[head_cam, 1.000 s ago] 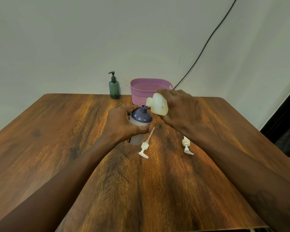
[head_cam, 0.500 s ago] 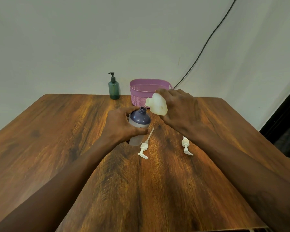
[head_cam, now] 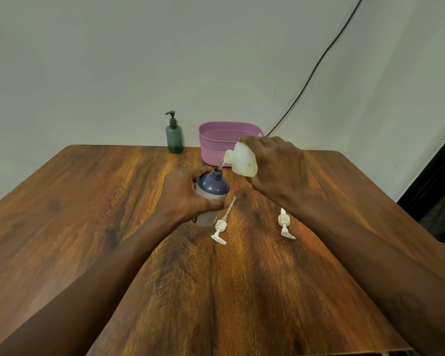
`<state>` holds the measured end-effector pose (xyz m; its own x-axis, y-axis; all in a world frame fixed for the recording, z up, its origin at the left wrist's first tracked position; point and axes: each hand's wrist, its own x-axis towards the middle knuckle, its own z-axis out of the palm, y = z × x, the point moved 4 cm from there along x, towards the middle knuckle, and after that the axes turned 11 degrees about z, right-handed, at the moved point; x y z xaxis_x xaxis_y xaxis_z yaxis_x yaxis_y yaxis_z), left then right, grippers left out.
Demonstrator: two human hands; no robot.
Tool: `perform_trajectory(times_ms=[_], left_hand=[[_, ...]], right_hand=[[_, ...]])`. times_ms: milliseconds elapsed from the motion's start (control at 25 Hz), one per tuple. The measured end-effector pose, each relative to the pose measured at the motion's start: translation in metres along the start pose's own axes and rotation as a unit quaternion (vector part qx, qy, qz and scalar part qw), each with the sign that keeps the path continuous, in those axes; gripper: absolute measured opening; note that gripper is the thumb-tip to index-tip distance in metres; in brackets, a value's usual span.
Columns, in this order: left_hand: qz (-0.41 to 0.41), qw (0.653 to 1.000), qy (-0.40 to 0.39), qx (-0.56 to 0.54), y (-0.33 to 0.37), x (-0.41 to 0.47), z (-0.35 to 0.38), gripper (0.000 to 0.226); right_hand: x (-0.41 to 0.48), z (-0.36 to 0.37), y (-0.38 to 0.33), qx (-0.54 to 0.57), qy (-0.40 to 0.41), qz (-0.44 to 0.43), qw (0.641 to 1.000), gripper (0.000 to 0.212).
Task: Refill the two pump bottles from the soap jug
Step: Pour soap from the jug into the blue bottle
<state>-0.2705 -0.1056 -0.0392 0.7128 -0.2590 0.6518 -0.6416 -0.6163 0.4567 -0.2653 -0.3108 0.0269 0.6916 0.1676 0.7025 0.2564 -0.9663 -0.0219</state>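
On my feed the left hand (head_cam: 188, 195) has its grip clamped round the side of the purple plastic pump bottle with a domed dark shoulder and a paler lower body (head_cam: 212, 186). The bottle stands upright near the middle of the brown wood-grain desk (head_cam: 88, 201), its neck open and its pump off. The right hand (head_cam: 275, 168) has its grip closed on the small milky translucent plastic soap jug (head_cam: 242, 159), which it holds in the air just above and to the right of the bottle. The jug is tipped so that its spout points down toward the open neck, and a thin pale stream of soap (head_cam: 220, 164) runs from the spout into it.

A white plastic pump head with a long dip tube (head_cam: 220, 226) lies flat on the desk just beside the bottle's base. A second white pump head (head_cam: 284, 223) lies to the right, under my right forearm, which hides its tube.

At the far edge of the desk a dark green pump bottle with a black pump (head_cam: 174, 136) stands upright. Just to its right sits a pink woven-look oval basket (head_cam: 216, 147), and I cannot see into it. A black cable (head_cam: 316, 65) runs slantwise down the pale wall behind it.
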Motion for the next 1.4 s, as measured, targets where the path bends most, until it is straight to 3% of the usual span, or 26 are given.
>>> perform_trajectory(times_ms=[1400], left_hand=[[0.015,1.000,0.000,-0.002,0.0036,-0.0003,-0.0017,0.079]], right_hand=[[0.0050,-0.0019,-0.0057,-0.011,0.007,-0.007,1.000,0.070]])
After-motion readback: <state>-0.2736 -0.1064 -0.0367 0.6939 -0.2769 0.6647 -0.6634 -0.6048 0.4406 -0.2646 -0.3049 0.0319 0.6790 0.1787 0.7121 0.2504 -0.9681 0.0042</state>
